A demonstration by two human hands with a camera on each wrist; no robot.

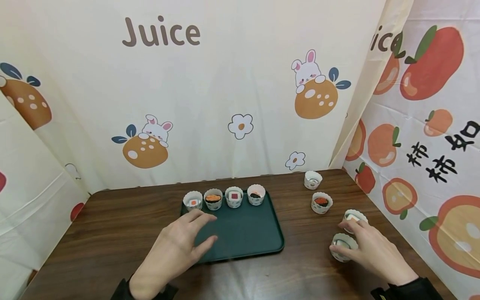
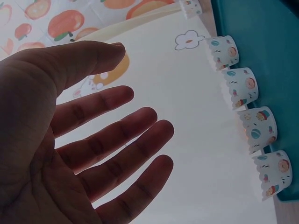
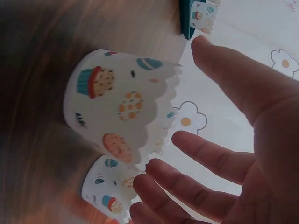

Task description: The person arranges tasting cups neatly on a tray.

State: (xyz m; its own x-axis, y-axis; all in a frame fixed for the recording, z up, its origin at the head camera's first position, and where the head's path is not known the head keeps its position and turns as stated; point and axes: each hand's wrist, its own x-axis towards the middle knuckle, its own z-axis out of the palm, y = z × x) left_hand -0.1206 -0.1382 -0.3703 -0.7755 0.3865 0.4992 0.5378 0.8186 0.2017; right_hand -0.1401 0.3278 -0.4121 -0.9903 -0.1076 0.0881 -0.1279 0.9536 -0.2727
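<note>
My left hand hovers over the left side of a dark green tray, thumb and fingers spread with nothing between them. Along the tray's far edge stands a row of several white paper baking cups, each holding a small sushi piece; the leftmost cup is closest to that hand. At the table's right side, my right hand reaches over a patterned baking cup. The right wrist view shows the thumb apart from this cup and the fingertips near its scalloped rim. Just behind it is another cup, partly covered by the fingers.
Farther back on the right stand a cup with an orange-red topped piece and a cup near the table's back edge. The wooden table meets printed cloth curtains behind and at both sides.
</note>
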